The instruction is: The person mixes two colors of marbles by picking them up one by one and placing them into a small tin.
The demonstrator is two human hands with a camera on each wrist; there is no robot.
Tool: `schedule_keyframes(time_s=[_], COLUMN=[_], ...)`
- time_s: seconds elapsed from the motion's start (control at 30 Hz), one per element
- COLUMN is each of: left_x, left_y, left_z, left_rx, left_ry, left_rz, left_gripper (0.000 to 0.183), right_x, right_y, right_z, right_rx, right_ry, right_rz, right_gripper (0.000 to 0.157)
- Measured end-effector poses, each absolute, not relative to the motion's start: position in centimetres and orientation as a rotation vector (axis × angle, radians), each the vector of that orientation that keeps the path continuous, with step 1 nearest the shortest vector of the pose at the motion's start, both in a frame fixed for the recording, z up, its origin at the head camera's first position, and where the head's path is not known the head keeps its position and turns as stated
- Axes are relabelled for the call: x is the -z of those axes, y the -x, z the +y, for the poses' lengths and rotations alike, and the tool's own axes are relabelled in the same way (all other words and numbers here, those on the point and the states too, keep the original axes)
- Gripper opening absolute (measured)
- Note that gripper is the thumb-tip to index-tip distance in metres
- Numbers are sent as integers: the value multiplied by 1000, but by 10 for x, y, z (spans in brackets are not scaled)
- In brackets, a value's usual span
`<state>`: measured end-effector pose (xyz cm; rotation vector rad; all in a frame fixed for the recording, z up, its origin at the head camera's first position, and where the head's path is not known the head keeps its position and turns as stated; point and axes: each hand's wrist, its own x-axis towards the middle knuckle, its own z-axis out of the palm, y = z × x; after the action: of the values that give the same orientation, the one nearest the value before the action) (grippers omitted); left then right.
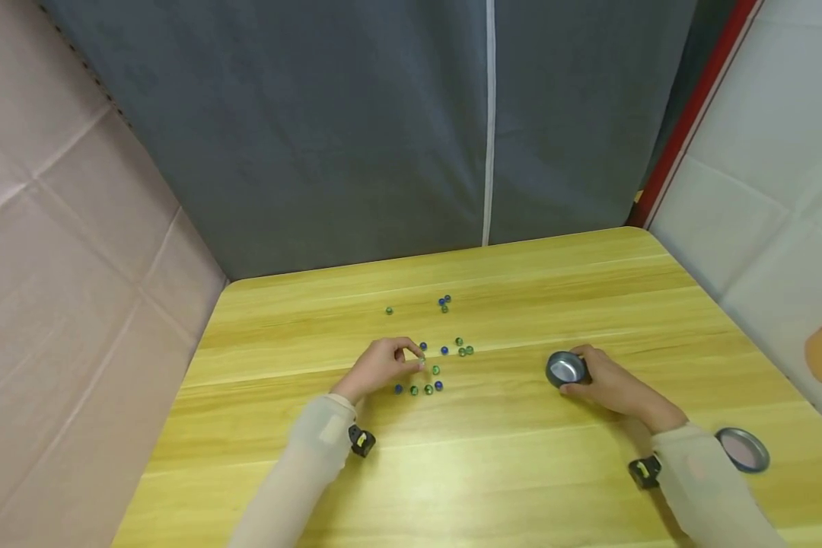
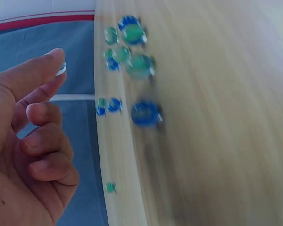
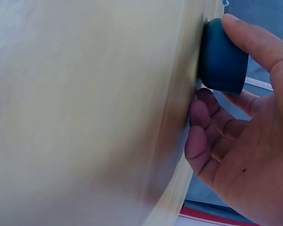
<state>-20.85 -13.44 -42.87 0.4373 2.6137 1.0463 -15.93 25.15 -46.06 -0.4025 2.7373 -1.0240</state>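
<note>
A small clear glass marble point(image 2: 61, 69) sits pinched between the thumb and index fingertips of the left hand point(image 1: 381, 365), the other fingers loosely curled. Just beyond that index fingertip lies a round blue glass marble point(image 1: 423, 346); a row of four blue and green glass marbles point(image 1: 414, 390) lies on the thumb's near side. Well right of these fingertips, the right hand point(image 1: 606, 384) grips a round dark-blue metal tin point(image 1: 567, 371), thumb nearest the body. Behind its fingers, beside the sleeve, rests a shallow round metal lid point(image 1: 743, 450).
</note>
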Motion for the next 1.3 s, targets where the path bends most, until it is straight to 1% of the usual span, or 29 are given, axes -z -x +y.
schedule_keyframes(time_s=[0.2, 0.53, 0.77, 1.3], left_x=[425, 431, 436, 439], left_y=[212, 212, 213, 210], left_z=[-113, -78, -53, -5], left_rx=[-1075, -1141, -1186, -1132], left_ry=[-514, -579, -625, -726], left_rz=[2571, 2491, 2458, 2448], left_gripper=[18, 23, 15, 15], right_x=[459, 462, 463, 468], right_y=[160, 159, 160, 163], right_z=[247, 244, 243, 244], right_rx=[1027, 1034, 1048, 1050], right_ry=[417, 390, 398, 484], right_rz=[2738, 2710, 2706, 2743], right_gripper=[68, 67, 64, 60])
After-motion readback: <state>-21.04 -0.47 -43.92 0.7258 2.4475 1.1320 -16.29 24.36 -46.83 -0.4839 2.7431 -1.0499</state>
